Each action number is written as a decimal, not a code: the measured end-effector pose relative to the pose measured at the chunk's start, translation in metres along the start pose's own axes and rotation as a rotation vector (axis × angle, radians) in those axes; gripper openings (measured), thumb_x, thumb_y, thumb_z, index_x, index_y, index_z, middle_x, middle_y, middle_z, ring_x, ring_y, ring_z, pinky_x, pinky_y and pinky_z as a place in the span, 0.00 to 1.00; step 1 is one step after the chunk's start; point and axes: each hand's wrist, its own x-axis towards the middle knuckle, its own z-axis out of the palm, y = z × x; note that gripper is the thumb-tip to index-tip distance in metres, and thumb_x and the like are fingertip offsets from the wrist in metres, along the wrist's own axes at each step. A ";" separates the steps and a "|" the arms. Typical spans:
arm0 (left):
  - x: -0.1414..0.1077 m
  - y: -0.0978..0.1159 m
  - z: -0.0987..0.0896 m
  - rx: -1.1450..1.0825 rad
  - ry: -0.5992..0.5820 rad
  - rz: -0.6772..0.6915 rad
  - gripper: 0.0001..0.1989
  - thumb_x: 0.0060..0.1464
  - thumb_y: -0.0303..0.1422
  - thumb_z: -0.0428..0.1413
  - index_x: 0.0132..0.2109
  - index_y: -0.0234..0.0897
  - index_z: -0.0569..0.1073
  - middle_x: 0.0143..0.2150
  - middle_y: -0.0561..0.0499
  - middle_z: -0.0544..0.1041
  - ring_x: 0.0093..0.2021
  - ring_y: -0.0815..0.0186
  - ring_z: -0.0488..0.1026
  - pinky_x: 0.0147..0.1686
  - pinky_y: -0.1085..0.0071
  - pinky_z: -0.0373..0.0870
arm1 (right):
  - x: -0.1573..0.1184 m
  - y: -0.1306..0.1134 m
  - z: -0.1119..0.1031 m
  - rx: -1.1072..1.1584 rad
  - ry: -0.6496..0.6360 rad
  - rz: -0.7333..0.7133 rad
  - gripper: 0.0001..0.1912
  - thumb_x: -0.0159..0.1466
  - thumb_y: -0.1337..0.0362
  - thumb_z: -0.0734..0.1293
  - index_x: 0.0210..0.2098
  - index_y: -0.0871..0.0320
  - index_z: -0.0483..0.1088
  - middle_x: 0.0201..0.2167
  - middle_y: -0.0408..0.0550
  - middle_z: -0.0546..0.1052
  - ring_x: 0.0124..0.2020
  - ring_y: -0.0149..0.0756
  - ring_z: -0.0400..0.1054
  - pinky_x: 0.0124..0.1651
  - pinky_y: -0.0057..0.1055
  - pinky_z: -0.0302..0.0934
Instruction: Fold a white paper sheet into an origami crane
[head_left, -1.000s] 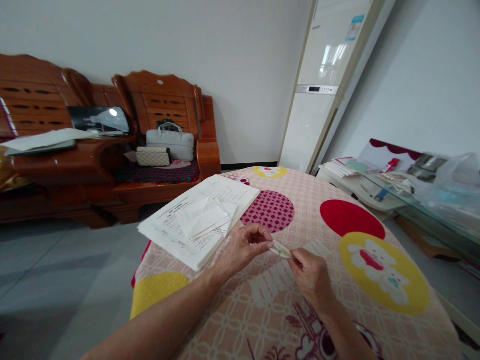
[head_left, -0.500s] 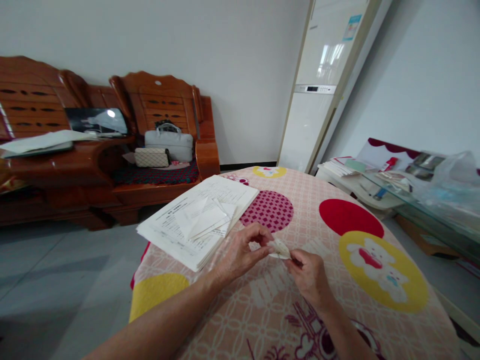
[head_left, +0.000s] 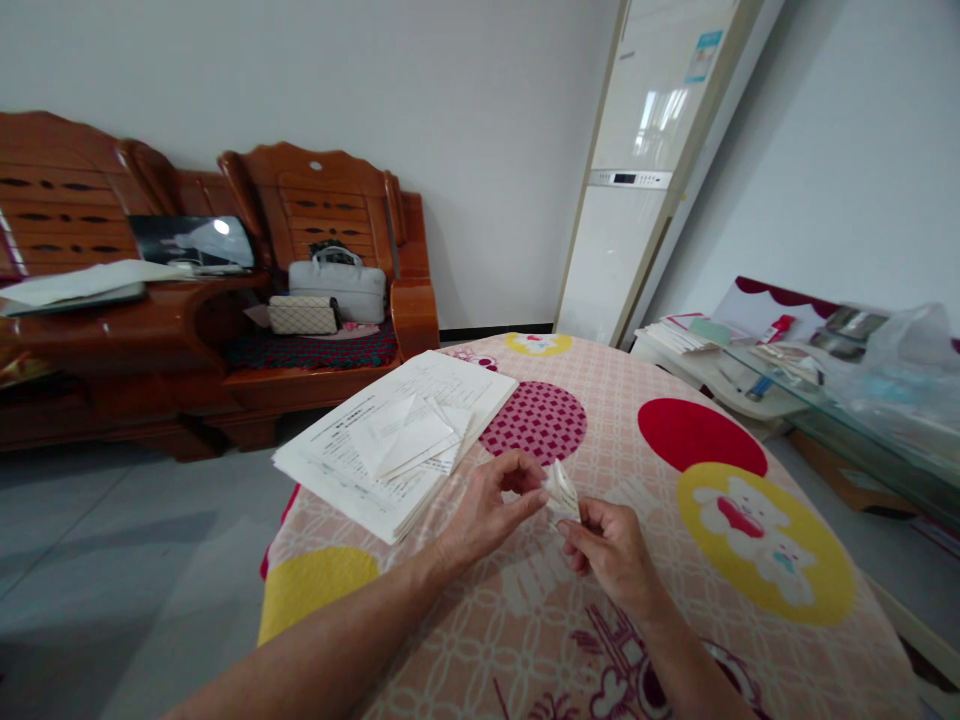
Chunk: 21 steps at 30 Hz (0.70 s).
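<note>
A small piece of folded white paper is held between my two hands above the patterned tablecloth. My right hand pinches its lower right edge between thumb and fingers. On the other side, my left hand has its thumb and fingertips curled at the paper's left edge. The paper stands up with a pointed top; its exact folds are too small to make out. Left of my hands lies a stack of printed sheets, with loose folded white papers on top.
Wooden armchairs stand beyond the table at left, one bearing a grey handbag and a quilted purse. A tall white air conditioner rises behind. At right, a glass shelf carries papers and a plastic bag.
The folded paper has turned from lying nearly flat to standing more upright. My right hand has shifted slightly and its fingers have changed their grip; my left hand has barely moved.
</note>
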 end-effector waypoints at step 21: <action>-0.012 -0.007 0.022 0.186 -0.011 0.022 0.13 0.54 0.36 0.60 0.26 0.32 0.71 0.25 0.52 0.69 0.25 0.71 0.64 0.25 0.75 0.57 | 0.003 -0.003 0.001 0.218 -0.094 -0.062 0.13 0.55 0.57 0.73 0.24 0.62 0.74 0.19 0.45 0.75 0.18 0.32 0.69 0.22 0.26 0.63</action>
